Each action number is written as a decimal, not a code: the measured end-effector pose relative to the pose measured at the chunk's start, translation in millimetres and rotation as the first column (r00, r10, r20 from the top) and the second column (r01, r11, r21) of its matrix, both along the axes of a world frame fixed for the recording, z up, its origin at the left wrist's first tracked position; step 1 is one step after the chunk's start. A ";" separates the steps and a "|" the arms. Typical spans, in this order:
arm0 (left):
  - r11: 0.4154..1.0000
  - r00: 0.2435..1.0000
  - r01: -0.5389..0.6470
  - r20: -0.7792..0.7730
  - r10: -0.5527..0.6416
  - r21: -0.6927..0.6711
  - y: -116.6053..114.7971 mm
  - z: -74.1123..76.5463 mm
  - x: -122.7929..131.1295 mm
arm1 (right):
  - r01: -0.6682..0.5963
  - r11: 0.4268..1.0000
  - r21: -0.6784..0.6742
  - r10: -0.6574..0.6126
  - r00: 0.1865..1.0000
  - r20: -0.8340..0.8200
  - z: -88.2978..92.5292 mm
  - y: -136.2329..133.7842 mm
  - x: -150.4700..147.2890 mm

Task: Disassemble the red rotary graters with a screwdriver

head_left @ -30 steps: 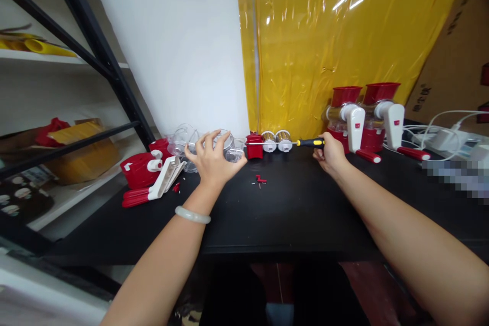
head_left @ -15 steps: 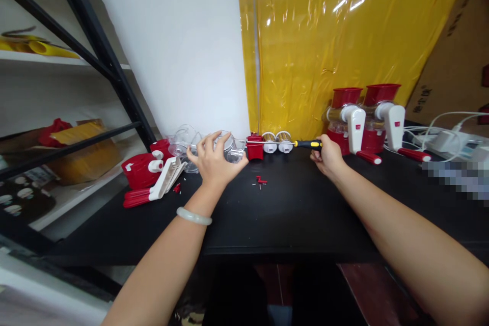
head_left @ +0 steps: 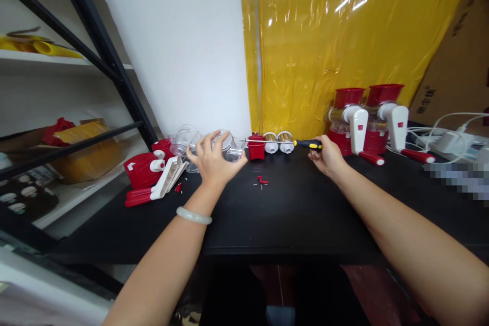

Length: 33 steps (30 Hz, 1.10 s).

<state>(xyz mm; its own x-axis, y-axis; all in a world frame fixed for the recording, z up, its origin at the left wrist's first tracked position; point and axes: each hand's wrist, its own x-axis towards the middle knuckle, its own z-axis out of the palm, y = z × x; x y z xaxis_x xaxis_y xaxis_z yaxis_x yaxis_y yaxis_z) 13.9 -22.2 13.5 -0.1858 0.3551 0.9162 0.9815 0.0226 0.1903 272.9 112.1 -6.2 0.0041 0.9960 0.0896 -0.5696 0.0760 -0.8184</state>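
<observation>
Screwdriver slightly further left, clear housing still held

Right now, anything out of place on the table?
Mildly: a red piece and tiny pin-like bits lie loose on the table, nearer the camera than the screwdriver; another red bit lies by the white crank. They look scattered, unlike the paired drums. No spill visible.

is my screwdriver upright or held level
Roughly level: the screwdriver in your right hand runs sideways across the view, pointing toward the clear plastic part in your left hand.
</observation>
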 end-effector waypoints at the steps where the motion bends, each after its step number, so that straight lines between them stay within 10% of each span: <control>1: 1.000 1.000 0.002 0.005 -0.002 0.002 0.1 0.0 -0.8 | -0.028 1.000 0.003 0.028 0.999 -0.035 0.3 -0.3 0.5; 8: 0.999 1.000 -0.029 -0.008 0.029 0.039 1.2 0.1 -4.8 | -0.225 0.972 0.066 0.231 0.966 -0.112 -0.9 -3.0 6.8; 14: 0.999 0.999 -0.044 -0.004 0.044 0.030 1.3 0.4 -6.3 | -0.073 0.993 0.088 0.049 0.966 0.252 -8.6 3.4 4.4; 22: 1.000 1.000 -0.023 0.019 0.023 0.020 0.2 1.7 -6.1 | -0.306 0.951 0.049 0.309 0.946 -0.100 -0.5 -5.1 6.3; 27: 0.998 0.999 -0.036 -0.010 0.036 0.044 0.2 1.5 -7.2 | -0.120 0.991 0.059 0.103 0.966 0.239 -8.7 2.0 3.3; 33: 1.000 0.998 -0.007 -0.057 0.007 0.001 0.2 0.2 -4.2 | -0.008 0.986 0.164 -0.019 0.987 0.159 -7.9 7.8 5.6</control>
